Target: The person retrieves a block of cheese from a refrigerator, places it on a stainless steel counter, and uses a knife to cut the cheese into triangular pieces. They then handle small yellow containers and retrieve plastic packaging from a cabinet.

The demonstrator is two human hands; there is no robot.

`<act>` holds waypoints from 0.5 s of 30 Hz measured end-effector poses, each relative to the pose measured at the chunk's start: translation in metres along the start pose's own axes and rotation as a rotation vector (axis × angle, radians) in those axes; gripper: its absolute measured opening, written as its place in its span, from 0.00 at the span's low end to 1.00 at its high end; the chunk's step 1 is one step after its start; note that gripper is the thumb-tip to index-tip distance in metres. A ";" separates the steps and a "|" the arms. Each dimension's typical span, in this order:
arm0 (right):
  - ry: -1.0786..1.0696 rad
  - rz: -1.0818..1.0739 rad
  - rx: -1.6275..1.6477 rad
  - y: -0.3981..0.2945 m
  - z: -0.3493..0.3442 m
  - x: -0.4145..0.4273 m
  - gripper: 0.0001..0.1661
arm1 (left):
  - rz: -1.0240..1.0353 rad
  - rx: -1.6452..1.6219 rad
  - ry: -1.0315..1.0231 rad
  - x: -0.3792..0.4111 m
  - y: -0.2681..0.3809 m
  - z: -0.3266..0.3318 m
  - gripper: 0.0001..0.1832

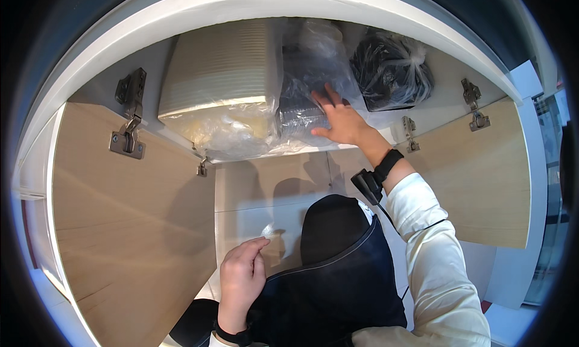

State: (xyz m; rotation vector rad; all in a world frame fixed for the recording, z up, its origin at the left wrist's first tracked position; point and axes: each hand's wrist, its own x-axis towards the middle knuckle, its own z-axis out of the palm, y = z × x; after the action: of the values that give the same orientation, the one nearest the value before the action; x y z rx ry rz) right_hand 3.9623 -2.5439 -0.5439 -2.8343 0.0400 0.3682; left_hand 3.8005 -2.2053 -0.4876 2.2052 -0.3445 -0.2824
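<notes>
My right hand (pixel 341 121) reaches into a low cabinet, its fingers spread over a clear plastic bag (pixel 303 93) of dark, stacked items. Its fingertips appear to touch the plastic. Left of that bag stands a tall stack of pale, ridged containers (pixel 221 66), also in clear plastic that bunches up at the front. To the right sits a knotted clear bag of black items (pixel 391 71). Near my lap, my left hand (pixel 244 265) hovers with the fingers together and slightly bent, and nothing shows in it.
Two wood-faced cabinet doors stand open, the left door (pixel 131 220) and the right door (pixel 484 175). Metal hinges (pixel 129 139) jut out at the sides. The white cabinet top edge (pixel 289 1) arches overhead. Below lies the tiled floor (pixel 253 202). A black wrist device (pixel 368 184) trails a cable.
</notes>
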 end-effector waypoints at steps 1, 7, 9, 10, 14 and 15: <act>0.036 -0.016 0.089 0.005 0.001 0.000 0.59 | 0.016 -0.002 -0.002 0.001 -0.001 0.000 0.13; 0.345 -0.023 0.439 0.037 0.033 0.004 0.68 | -0.008 -0.061 -0.022 0.000 -0.007 0.003 0.13; 0.539 0.088 0.401 0.026 0.038 -0.003 0.68 | -0.031 -0.086 -0.019 0.000 -0.006 0.004 0.13; 0.634 0.145 0.381 0.020 0.040 -0.006 0.68 | -0.044 -0.099 -0.017 0.000 -0.005 0.004 0.13; 0.430 0.199 1.015 0.051 0.053 -0.004 0.46 | -0.073 -0.090 -0.036 0.001 -0.006 0.003 0.12; 0.286 0.259 1.037 0.055 0.044 -0.004 0.46 | -0.090 -0.090 -0.029 0.002 -0.007 0.003 0.12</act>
State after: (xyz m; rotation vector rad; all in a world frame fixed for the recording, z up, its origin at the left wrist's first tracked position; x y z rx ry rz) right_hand 3.9436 -2.5846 -0.5989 -1.8220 0.5000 -0.0333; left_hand 3.8024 -2.2034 -0.4951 2.1323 -0.2437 -0.3724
